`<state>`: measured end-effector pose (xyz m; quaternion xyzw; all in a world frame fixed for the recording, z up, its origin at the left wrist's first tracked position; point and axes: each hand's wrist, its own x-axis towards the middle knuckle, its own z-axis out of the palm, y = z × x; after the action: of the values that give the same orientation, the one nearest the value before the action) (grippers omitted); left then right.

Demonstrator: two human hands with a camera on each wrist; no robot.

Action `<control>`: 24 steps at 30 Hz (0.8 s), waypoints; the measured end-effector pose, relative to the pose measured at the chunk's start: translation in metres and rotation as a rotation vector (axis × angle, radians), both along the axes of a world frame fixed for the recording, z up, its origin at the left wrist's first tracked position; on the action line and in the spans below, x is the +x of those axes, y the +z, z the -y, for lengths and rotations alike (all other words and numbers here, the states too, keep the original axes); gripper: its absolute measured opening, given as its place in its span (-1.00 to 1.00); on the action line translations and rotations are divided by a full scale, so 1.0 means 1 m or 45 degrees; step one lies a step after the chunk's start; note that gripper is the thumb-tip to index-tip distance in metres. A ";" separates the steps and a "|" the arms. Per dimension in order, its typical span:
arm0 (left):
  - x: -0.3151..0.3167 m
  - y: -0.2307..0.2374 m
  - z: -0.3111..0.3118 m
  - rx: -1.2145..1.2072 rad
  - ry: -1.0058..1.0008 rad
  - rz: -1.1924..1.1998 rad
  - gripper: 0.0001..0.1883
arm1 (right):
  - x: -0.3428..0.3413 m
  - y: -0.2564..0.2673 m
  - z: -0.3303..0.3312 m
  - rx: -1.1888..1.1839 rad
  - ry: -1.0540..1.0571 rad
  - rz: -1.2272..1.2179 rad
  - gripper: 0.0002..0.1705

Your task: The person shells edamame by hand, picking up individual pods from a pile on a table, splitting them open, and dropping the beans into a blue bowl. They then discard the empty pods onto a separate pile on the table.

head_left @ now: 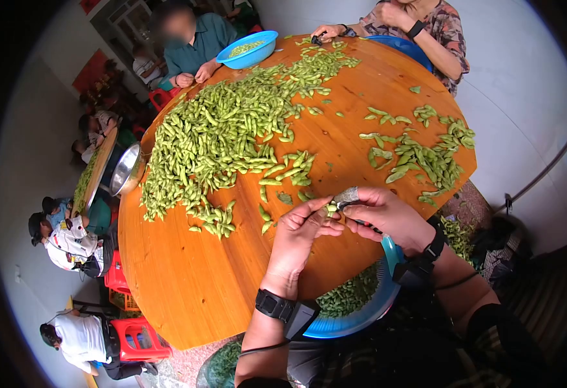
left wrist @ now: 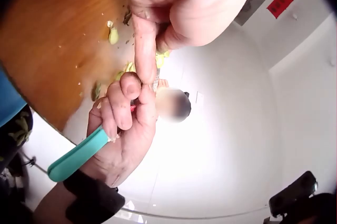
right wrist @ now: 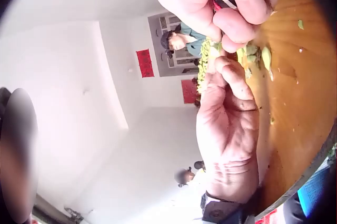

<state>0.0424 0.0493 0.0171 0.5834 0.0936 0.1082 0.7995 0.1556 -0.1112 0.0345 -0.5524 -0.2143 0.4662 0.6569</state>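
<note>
Over the near edge of the table, the left hand pinches a green bean pod between thumb and fingertips. The right hand meets it from the other side, fingers curled round a teal-handled tool. The handle sticks out below that fist; its working end is hidden among the fingers. A grey wrap covers a finger of the right hand. In the right wrist view the two hands' fingertips come together. Below them, a blue basin holds green beans.
A large heap of pods covers the far left of the wooden table. A smaller pile lies at the right. Across the table sit people, near a blue bowl. A metal bowl stands beyond the left edge.
</note>
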 end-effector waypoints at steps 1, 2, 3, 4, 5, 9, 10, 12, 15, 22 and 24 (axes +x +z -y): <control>-0.001 0.002 -0.001 -0.143 -0.046 -0.011 -0.71 | -0.002 0.003 0.000 0.001 0.003 0.000 -0.85; -0.001 0.004 0.000 -0.140 -0.044 -0.011 -0.71 | -0.004 0.008 0.001 -0.031 -0.005 0.106 -0.85; -0.001 0.006 0.003 -0.173 -0.024 -0.017 -0.71 | -0.006 0.012 0.001 -0.063 -0.013 0.213 -0.84; 0.000 0.006 0.005 -0.206 -0.004 -0.024 -0.70 | -0.008 0.009 -0.001 -0.061 -0.013 0.214 -0.84; 0.001 0.004 0.006 -0.206 -0.005 -0.022 -0.70 | -0.010 0.003 -0.003 -0.028 -0.051 0.333 -0.83; 0.003 -0.008 0.003 0.095 0.037 0.046 -0.71 | -0.025 0.001 -0.004 0.047 -0.146 0.481 -0.83; 0.002 -0.009 0.003 0.065 0.041 0.034 -0.72 | -0.025 0.002 -0.004 0.051 -0.146 0.475 -0.82; 0.001 -0.007 0.009 0.108 0.080 0.015 -0.71 | -0.025 0.001 -0.003 0.012 -0.201 0.491 -0.81; -0.016 0.012 0.023 0.353 0.162 -0.141 -0.73 | -0.007 -0.006 0.003 -0.031 -0.412 0.634 -0.79; -0.072 0.010 0.071 1.223 0.077 -0.089 -0.85 | 0.047 -0.024 0.053 -0.312 -0.432 0.786 -0.90; -0.070 0.016 0.073 1.295 0.152 -0.117 -0.84 | 0.048 -0.025 0.059 -0.320 -0.435 0.747 -0.90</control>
<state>-0.0280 -0.0239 0.0327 0.8963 0.0975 0.1597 0.4020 0.2032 -0.1700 0.0092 -0.7669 -0.2393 0.1940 0.5630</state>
